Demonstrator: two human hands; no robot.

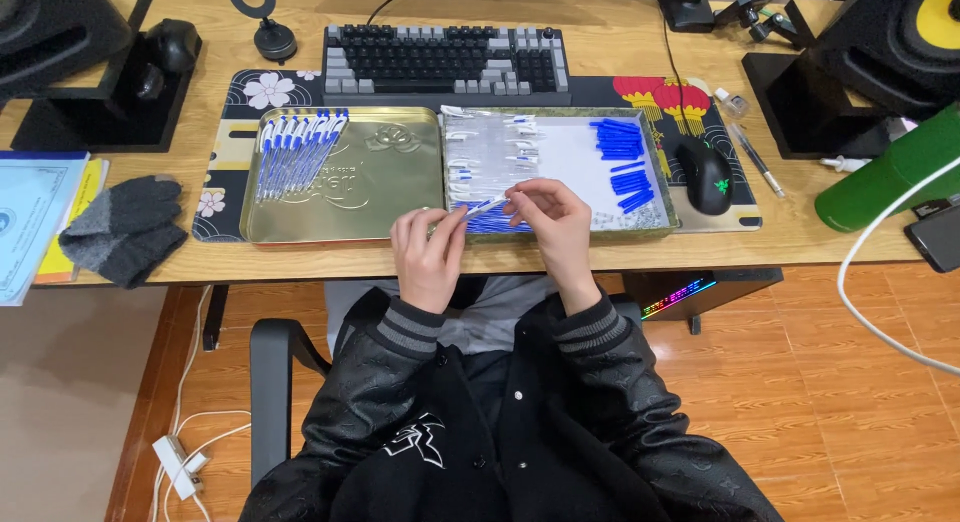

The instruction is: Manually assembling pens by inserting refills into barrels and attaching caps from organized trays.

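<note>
A home computer desk. A light wooden tabletop (620,250) carries a black and grey mechanical keyboard (446,65), a black computer mouse (706,178) and black studio speakers (893,44). Orange floor tiles (840,402) lie below.

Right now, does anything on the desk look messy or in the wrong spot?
Mostly tidy. The finished pens lie lined up in the gold tray, and both hands hold one pen. A few blue caps lie scattered below their neat pile, and grey gloves hang over the desk edge.

A glossy black embossed jacket with grey-striped ribbed cuffs, front buttons and what looks like a white chest emblem.
</note>
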